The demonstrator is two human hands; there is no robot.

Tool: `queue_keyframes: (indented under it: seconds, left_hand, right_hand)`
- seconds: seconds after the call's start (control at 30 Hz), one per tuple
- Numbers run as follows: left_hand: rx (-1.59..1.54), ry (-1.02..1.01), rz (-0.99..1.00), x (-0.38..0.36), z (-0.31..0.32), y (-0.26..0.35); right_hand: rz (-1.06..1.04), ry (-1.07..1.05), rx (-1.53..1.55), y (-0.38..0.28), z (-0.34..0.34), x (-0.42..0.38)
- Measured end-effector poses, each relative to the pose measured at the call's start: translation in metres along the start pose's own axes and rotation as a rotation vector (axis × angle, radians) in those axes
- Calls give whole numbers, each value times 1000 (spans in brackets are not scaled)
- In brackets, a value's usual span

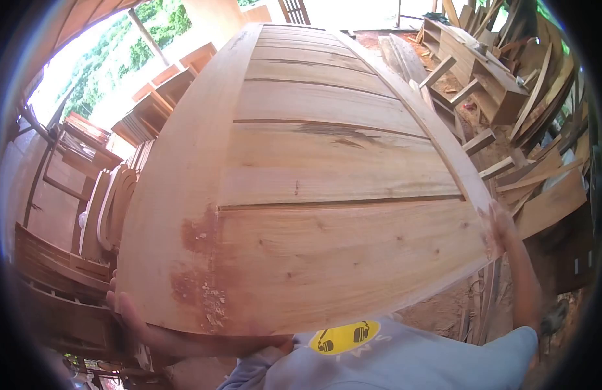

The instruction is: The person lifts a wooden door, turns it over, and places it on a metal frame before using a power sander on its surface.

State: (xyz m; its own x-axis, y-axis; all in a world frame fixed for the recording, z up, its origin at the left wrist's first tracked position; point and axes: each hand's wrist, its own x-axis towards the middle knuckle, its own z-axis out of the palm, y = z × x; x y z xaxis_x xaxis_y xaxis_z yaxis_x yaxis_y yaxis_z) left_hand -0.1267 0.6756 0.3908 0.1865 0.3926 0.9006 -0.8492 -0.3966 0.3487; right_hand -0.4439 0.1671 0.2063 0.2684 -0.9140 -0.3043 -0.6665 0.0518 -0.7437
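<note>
A long wooden panel [340, 169] with several cross boards between two side rails stretches away from my body. Reddish-brown patches and pale flakes mark its near left corner. My left hand [127, 312] grips the panel's near left edge, with its fingers along the side and part of it hidden under the wood. At the near right corner, my right hand [501, 227] holds the right rail, fingers on the edge. The panel's near end lies close to my grey shirt [405, 361].
Wooden pieces and curved parts [112, 205] are stacked on the left. To the right stand a wooden shelf unit [473, 65], short posts beside the panel, and many leaning boards [554, 91]. Scraps lie on the ground. A dark cabinet [567, 253] is at the far right.
</note>
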Motion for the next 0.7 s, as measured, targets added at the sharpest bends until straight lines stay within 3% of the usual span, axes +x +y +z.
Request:
queue_keyframes:
  seconds: [0.03,0.1,0.27,0.37,0.47,0.53,0.63,0.7]
  left_hand:
    - [13,12,-22,0,-4,-8]
    - [45,33,-70,3,-15,-24]
    - [140,125,-255,11,-43,-70]
    - [171,171,-387,11,-59,-101]
    - [173,226,-545,0,-76,-131]
    - [151,251,-643,-8,-82,-149]
    - [81,300,-829,-36,-93,-169]
    - [32,322,-913,-63,-97,-176]
  right_hand:
    - [-160,-41,-58,25,-18,26]
    - [-253,-81,-45,31,-32,33]
    - [49,-26,323,-68,-47,-18]
    - [31,-124,329,-94,-43,-33]
    - [-137,-160,495,-113,-26,-48]
    - [-133,-151,505,-81,-21,-26]
    - [-93,-76,233,-24,-19,9]
    - [-219,-65,-428,-17,-18,14]
